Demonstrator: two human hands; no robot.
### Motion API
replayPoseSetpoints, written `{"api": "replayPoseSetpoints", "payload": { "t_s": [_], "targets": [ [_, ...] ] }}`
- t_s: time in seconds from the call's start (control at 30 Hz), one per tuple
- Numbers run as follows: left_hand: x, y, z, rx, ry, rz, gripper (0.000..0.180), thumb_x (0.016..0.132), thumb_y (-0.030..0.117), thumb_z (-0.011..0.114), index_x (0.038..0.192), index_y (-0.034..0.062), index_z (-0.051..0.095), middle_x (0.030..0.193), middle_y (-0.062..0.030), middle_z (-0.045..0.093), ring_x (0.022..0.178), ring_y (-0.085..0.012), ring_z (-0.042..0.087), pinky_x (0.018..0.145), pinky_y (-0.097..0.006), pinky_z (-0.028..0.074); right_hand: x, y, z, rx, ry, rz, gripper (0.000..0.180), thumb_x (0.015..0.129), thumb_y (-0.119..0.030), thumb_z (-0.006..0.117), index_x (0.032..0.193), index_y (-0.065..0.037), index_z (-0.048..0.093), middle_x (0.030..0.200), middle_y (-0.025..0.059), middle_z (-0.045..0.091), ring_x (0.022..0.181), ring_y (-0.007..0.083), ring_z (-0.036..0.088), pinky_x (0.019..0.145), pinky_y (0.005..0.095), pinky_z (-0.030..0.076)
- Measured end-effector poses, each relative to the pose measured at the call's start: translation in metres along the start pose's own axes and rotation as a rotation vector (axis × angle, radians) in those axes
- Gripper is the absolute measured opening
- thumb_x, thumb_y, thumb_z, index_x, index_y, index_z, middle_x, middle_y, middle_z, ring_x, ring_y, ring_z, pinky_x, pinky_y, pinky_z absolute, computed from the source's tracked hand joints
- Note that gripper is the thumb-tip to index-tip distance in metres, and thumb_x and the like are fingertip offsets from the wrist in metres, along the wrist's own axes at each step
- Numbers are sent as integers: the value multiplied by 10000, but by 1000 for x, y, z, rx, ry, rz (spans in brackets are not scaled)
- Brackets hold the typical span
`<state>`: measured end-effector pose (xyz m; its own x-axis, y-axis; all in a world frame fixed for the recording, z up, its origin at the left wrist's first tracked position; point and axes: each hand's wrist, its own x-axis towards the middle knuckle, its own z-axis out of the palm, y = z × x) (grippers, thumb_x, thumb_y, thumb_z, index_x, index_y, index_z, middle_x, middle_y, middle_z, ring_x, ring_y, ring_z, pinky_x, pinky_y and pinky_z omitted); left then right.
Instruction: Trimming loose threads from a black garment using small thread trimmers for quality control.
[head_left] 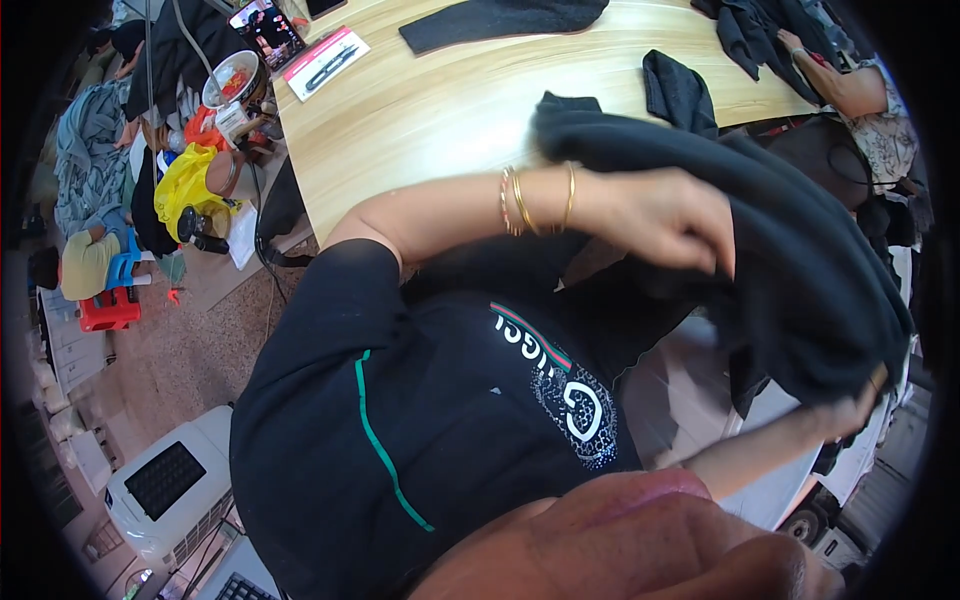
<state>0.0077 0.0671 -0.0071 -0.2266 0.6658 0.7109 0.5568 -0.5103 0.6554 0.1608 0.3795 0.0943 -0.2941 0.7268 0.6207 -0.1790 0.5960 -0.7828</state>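
Note:
A black garment [830, 265], smeared by motion, hangs in a wide fold between my hands. My left hand [680, 215], with gold bracelets at its wrist, has its fingers curled in at the near side of the cloth. Far to the right and lower, my right hand [845, 415] is closed on the garment's lower edge and partly hidden by it. One end of the cloth trails over the wooden table [410, 130].
More black cloth pieces [500, 25] lie on the table, one [678, 92] by the garment. A phone [266, 35] and a flat white-and-pink package [326, 62] sit at the far left corner. A co-worker's arm [840, 85] rests at the far right. A yellow bag [187, 190] is among clutter at left.

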Motion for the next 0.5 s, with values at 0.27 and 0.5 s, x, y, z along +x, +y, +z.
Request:
{"api": "replayPoseSetpoints", "payload": {
  "t_s": [0.27, 0.5],
  "targets": [
    [-57, -118, -155, 1257, 391, -906, 633, 817, 359, 714, 1357, 94, 516, 1350, -239, 492, 1287, -371, 453, 1077, -481, 375, 101, 58, -116, -196, 109, -232, 375, 908, -105, 555, 1227, 81, 618, 1247, 211, 619, 1081, 313, 625, 948, 397, 531],
    [-96, -128, -184, 1218, 335, -1085, 366, 855, 237, 601, 1212, 184, 667, 1135, -110, 692, 1119, -301, 617, 946, -464, 472, 130, 126, -152, -189, 267, -116, 367, 913, -126, 564, 1207, 85, 624, 1214, 206, 635, 1080, 327, 626, 946, 410, 531]
  ]
}}
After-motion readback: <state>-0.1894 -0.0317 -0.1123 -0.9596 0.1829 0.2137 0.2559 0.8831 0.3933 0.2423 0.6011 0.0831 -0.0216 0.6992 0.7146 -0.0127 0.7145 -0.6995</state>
